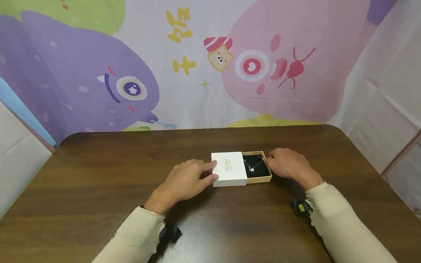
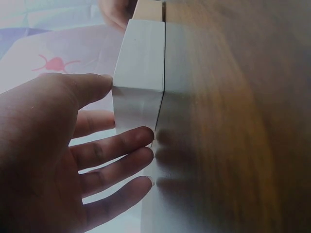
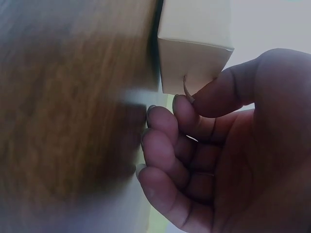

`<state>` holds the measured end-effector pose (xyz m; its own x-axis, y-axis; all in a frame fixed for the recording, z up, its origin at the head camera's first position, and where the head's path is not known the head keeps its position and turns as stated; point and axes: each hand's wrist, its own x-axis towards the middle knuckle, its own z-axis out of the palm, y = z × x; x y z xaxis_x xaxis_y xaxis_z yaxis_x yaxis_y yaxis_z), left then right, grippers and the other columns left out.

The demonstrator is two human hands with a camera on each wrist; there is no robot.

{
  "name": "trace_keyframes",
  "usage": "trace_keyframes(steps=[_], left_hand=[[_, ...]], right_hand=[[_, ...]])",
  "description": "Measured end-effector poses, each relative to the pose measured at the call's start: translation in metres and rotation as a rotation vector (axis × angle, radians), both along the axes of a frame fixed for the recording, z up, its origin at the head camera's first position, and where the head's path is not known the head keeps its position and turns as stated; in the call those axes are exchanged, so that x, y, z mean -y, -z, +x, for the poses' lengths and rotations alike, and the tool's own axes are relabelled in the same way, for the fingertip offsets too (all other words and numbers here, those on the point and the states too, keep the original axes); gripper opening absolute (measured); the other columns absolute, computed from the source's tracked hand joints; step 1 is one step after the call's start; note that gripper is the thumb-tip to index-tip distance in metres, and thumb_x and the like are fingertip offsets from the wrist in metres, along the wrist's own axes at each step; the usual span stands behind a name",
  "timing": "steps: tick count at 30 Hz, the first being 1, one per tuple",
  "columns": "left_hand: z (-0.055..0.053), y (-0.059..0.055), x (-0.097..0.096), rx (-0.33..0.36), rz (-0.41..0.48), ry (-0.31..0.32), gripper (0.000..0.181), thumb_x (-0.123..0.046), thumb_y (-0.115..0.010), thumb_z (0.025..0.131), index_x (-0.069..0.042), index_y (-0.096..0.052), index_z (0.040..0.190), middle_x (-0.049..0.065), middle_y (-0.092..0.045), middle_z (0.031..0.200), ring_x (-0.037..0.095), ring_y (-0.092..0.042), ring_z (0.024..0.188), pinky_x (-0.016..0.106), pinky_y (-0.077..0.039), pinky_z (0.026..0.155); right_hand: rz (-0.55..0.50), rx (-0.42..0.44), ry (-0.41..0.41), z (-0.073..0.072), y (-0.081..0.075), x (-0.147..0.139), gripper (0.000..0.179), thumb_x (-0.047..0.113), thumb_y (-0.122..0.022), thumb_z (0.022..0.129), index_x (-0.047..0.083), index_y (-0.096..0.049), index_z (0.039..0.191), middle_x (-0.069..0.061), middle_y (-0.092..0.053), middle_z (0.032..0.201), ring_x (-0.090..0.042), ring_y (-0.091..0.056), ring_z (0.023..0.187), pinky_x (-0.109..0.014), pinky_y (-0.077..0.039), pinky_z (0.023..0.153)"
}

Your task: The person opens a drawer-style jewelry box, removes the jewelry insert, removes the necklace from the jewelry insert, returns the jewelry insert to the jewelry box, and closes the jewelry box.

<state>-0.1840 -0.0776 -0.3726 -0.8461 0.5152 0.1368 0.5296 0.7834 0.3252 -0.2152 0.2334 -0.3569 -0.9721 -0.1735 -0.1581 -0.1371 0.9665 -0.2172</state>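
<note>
A white jewelry box sleeve (image 1: pixel 230 170) with small printed lettering lies flat on the table. Its tan inner drawer (image 1: pixel 260 179) sticks out to the right, partly pulled from the sleeve. On the drawer's black pad (image 1: pixel 255 171) lies a silver necklace (image 1: pixel 251 169) with a small pendant. My left hand (image 1: pixel 185 179) rests its thumb and index fingertips on the sleeve's left end, the fingers spread; the left wrist view shows other fingertips down by the tabletop. In the right wrist view, my right hand (image 3: pixel 218 136) pinches a thin ribbon pull tab (image 3: pixel 187 91) at the drawer's end between thumb and index finger.
The dark brown wooden table (image 1: pixel 98 175) has rounded far corners. Behind it hangs a cloth backdrop (image 1: pixel 194 91) with cartoon figures, and pale cloth (image 1: pixel 385 102) hangs at the right side. Each forearm wears a small black device under the cream sleeve.
</note>
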Motion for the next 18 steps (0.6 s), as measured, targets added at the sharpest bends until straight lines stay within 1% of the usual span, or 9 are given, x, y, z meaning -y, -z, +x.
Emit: trace_keyframes(steps=[5, 10, 14, 18], left_hand=[[0.0007, 0.0002, 0.0000, 0.001, 0.000, -0.006, 0.050, -0.048, -0.061, 0.098, -0.025, -0.059, 0.143, 0.000, -0.069, 0.124, 0.019, -0.062, 0.113, 0.045, -0.052, 0.087], [0.0012, 0.0013, 0.0005, 0.008, 0.002, -0.006, 0.051, -0.048, -0.061, 0.098, -0.025, -0.058, 0.143, -0.001, -0.069, 0.124, 0.018, -0.062, 0.112, 0.044, -0.052, 0.086], [0.0015, 0.0019, 0.0008, 0.009, 0.007, -0.004, 0.051, -0.048, -0.061, 0.098, -0.025, -0.059, 0.143, -0.001, -0.068, 0.124, 0.018, -0.062, 0.112, 0.044, -0.052, 0.086], [0.0001, 0.0011, 0.0014, 0.001, 0.007, 0.001, 0.051, -0.048, -0.061, 0.098, -0.025, -0.058, 0.143, 0.000, -0.069, 0.124, 0.019, -0.062, 0.113, 0.045, -0.052, 0.086]], right_hand=[[0.004, 0.007, 0.022, -0.0009, 0.0002, -0.0007, 0.039, 0.030, -0.046, 0.096, 0.005, -0.072, 0.111, -0.021, -0.067, 0.119, -0.041, -0.064, 0.101, -0.059, -0.049, 0.075], [0.004, 0.026, 0.026, -0.0015, 0.0017, -0.0010, 0.039, 0.031, -0.046, 0.096, 0.006, -0.072, 0.112, -0.020, -0.067, 0.119, -0.039, -0.064, 0.100, -0.058, -0.049, 0.074], [0.004, 0.030, 0.023, -0.0015, 0.0024, -0.0012, 0.041, 0.031, -0.046, 0.096, 0.005, -0.071, 0.115, -0.019, -0.067, 0.119, -0.039, -0.064, 0.101, -0.058, -0.049, 0.075], [-0.002, 0.025, 0.015, -0.0028, 0.0008, -0.0021, 0.037, 0.031, -0.047, 0.096, 0.007, -0.073, 0.107, -0.019, -0.068, 0.116, -0.037, -0.065, 0.099, -0.057, -0.050, 0.074]])
